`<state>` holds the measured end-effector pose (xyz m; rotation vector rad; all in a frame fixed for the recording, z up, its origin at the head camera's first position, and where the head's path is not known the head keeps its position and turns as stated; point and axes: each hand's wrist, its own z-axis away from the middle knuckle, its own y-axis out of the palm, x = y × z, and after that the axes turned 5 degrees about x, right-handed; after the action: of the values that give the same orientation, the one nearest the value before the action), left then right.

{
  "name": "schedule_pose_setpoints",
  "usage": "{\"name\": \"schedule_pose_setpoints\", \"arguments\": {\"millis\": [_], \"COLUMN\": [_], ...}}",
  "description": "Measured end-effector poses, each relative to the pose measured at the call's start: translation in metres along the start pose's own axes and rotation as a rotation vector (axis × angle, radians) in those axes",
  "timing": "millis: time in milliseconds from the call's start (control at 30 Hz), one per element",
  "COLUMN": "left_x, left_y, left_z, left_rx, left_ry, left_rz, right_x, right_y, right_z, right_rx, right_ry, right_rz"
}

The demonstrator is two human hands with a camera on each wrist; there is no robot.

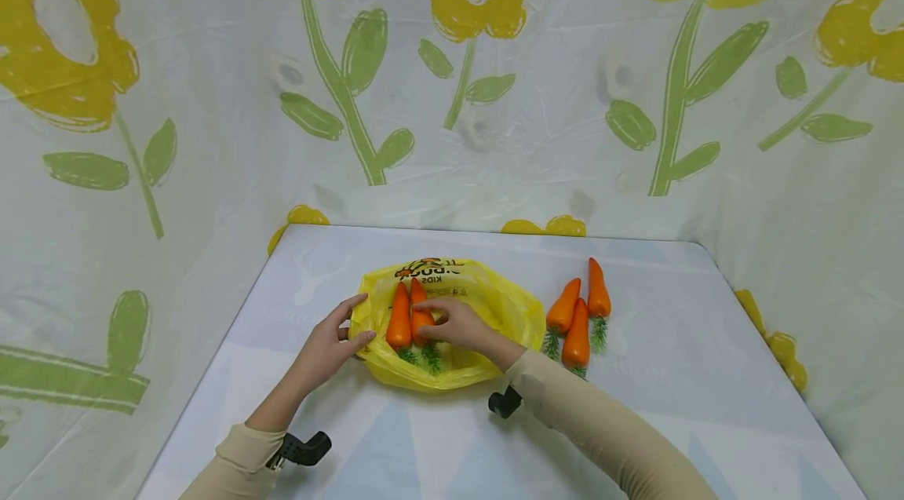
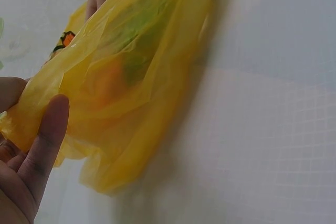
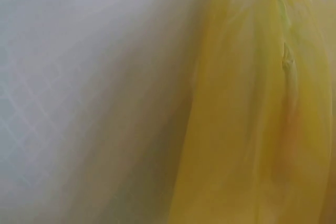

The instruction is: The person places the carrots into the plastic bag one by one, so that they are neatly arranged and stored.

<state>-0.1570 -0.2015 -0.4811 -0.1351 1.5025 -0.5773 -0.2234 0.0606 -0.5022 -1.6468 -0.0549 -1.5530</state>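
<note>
A yellow plastic bag (image 1: 514,312) lies with its mouth spread towards me. My left hand (image 1: 326,344) grips the bag's left rim between thumb and fingers; the left wrist view shows the thin film (image 2: 173,93) held there. Inside the bag two orange carrots with green tops lie side by side, a left carrot (image 1: 399,319) and a right carrot (image 1: 417,293). Reaching in over the right rim, my right hand (image 1: 462,325) pinches the right carrot between thumb and fingers. The right wrist view has only the bag's outer side (image 3: 226,129), which hides that hand.
To the right of the bag, three more carrots (image 1: 577,335) lie close together on the pale table (image 1: 671,406). A white curtain (image 1: 551,162) with yellow flowers surrounds the table's back and sides. Each wrist carries a black camera mount (image 1: 307,449).
</note>
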Motion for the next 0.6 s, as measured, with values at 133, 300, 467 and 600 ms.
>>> {"name": "schedule_pose_setpoints", "arguments": {"millis": [133,300,467,600], "left_x": [0.002,0.003,0.001,0.000], "left_y": [0.000,0.001,0.000,-0.001], "left_z": [0.001,0.001,0.000,-0.001], "left_rx": [0.000,-0.008,-0.010,-0.012], "left_ry": [-0.004,-0.007,-0.004,-0.006], "left_rz": [0.000,0.002,0.008,0.009], "right_x": [0.001,0.000,-0.002,-0.003], "right_y": [-0.002,-0.008,-0.014,-0.019], "right_z": [0.003,0.009,0.014,0.018], "right_rx": [-0.004,-0.009,-0.013,-0.012], "right_ry": [-0.015,-0.022,-0.032,-0.042], "right_rz": [-0.006,0.010,-0.001,-0.046]}}
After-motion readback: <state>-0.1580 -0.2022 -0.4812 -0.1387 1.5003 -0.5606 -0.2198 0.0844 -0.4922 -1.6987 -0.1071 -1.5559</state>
